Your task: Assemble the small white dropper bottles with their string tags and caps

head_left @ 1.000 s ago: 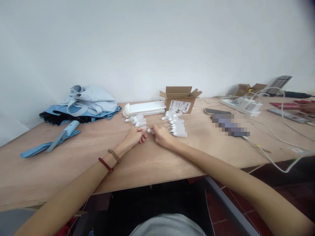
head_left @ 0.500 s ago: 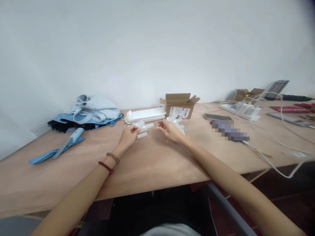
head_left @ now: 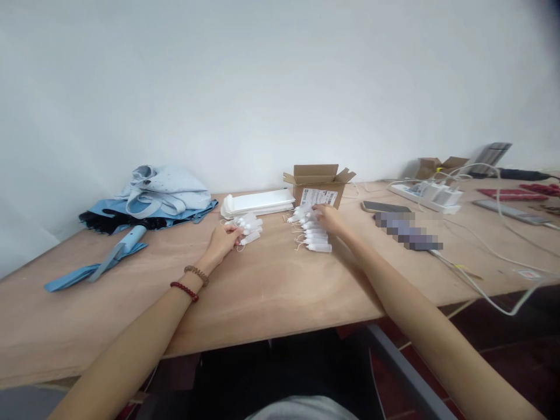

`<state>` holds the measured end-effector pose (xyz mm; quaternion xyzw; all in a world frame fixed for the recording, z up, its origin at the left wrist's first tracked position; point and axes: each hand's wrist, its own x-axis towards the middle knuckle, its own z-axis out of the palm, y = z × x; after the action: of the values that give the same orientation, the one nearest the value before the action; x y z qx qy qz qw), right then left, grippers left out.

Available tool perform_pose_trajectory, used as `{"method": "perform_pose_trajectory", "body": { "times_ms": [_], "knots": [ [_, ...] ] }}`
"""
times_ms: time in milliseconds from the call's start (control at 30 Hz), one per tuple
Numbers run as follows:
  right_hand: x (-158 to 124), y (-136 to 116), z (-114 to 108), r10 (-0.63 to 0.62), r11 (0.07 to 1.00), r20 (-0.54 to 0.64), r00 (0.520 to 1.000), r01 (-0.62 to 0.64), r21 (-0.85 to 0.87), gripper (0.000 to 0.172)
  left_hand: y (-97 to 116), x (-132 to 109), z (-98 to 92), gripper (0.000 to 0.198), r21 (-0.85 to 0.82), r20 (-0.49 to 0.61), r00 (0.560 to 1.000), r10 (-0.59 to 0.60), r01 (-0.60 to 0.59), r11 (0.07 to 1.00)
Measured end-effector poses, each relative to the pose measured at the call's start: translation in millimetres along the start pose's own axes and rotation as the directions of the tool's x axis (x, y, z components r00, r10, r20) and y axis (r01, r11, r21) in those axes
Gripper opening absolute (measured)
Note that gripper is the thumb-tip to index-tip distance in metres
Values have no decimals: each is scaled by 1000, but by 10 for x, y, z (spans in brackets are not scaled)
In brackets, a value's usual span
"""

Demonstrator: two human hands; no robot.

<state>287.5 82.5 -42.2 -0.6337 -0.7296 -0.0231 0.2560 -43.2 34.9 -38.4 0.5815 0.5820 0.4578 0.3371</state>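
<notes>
Small white translucent tubes with thin strings lie in two groups on the wooden table. At the left group of tubes (head_left: 251,225), my left hand (head_left: 223,240) rests with its fingers curled together. Its fingertips are at the string ends, and what they grip is hidden. Several more tubes (head_left: 318,240) form a row on the right, strings pointing left. Over the far end of that row is my right hand (head_left: 329,218), fingers closed on a white tube that they partly cover. Just behind the row stands an open cardboard box (head_left: 317,195).
A stack of white flat packets (head_left: 262,202) lies behind the left group. Further left are a blue umbrella (head_left: 131,236) and a pale cloth bag (head_left: 172,191). On the right are a phone (head_left: 385,207), a power strip (head_left: 437,198) and trailing white cables (head_left: 485,296).
My right hand has moved right and away from me, from between the two groups to the far end of the right row, uncovering its tubes. My left hand has shifted slightly left.
</notes>
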Motion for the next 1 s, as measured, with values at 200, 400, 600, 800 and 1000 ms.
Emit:
{"method": "perform_pose_trajectory", "body": {
  "times_ms": [200, 400, 600, 800, 1000],
  "knots": [
    [-1, 34, 19, -5, 998, 11, 1000, 4, 64, 45, -27, 23, -14, 22, 10, -44, 999, -32, 33, 999],
    [5, 61, 46, 29, 995, -20, 999, -27, 100, 46, 20, -19, -23, 35, 47, -31, 999, 32, -30, 998],
    [31, 88, 102, 51, 992, -32, 998, -47, 116, 40, 54, -97, 44, 26, 468, 159, 886, 435, -455, 757],
    [29, 84, 100, 81, 988, -73, 994, -71, 134, 42, -13, -52, 40, 17, 537, 192, 888, 419, -452, 712],
    [28, -4, 54, 49, 986, -152, 987, -23, 168, 35, -20, -1, -13, 9, 515, 217, 858, 465, -505, 693]
  ]
}}
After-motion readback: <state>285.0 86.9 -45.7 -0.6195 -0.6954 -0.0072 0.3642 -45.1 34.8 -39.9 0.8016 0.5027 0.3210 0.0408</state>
